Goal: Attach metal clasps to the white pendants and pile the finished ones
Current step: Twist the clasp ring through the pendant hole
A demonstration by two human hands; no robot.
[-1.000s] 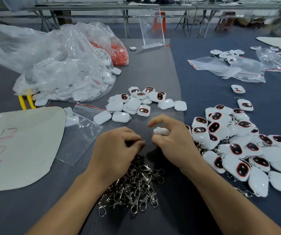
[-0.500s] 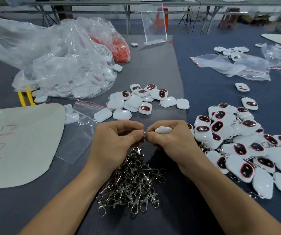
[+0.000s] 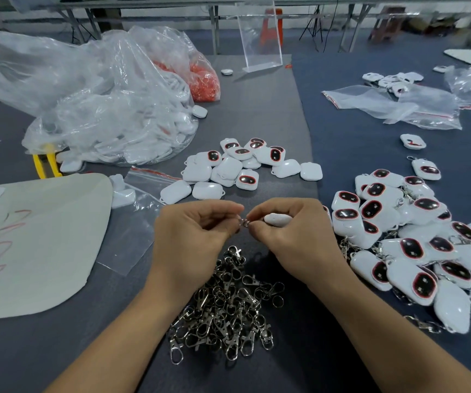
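Just above the heap of loose clasps (image 3: 223, 304), our left hand (image 3: 197, 236) pinches a metal clasp (image 3: 244, 222) against the white pendant (image 3: 277, 219) gripped in our right hand (image 3: 291, 236). Right of that heap lies the finished pile (image 3: 416, 239) on the bench (image 3: 271, 109).

Two bare forearms enter from the bottom edge, uncovered along all that shows: no sleeve, cuff or glove reaches into the frame. The left hand (image 3: 197, 236) and the right hand (image 3: 294, 236) wear no ring, watch, band or bracelet at finger or wrist. The fingernails that show on the fingers (image 3: 252, 229) are short and unpainted, and the wrists are slim and smooth
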